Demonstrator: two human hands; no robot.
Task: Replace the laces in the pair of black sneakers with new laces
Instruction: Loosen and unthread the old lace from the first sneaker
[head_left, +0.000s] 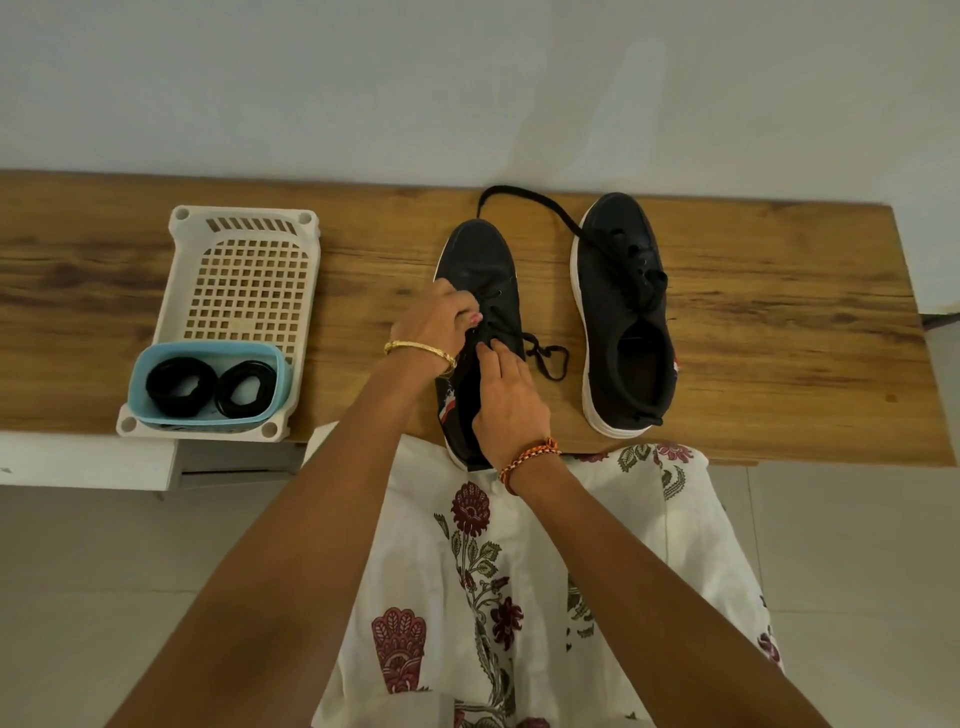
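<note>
Both hands' fingers (470, 317) seemingly pinch the lace (545, 358) on the left sneaker (483, 260); grip hidden.

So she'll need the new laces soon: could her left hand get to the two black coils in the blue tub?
Probably yes. The coils lie uncovered in the open blue tub on her left, nothing between. But the left hand is busy pinching the lace on the near shoe.

Black sneakers (623, 312) with white soles, black laces (545, 358). Worktop (779, 322) brown woodgrain. Left of left hand (434, 325): cream lattice basket (244, 270), light-blue tub (208, 384), black coils inside. Gold bangle (418, 351); orange braided band (530, 457). White floral fabric (519, 597).
</note>
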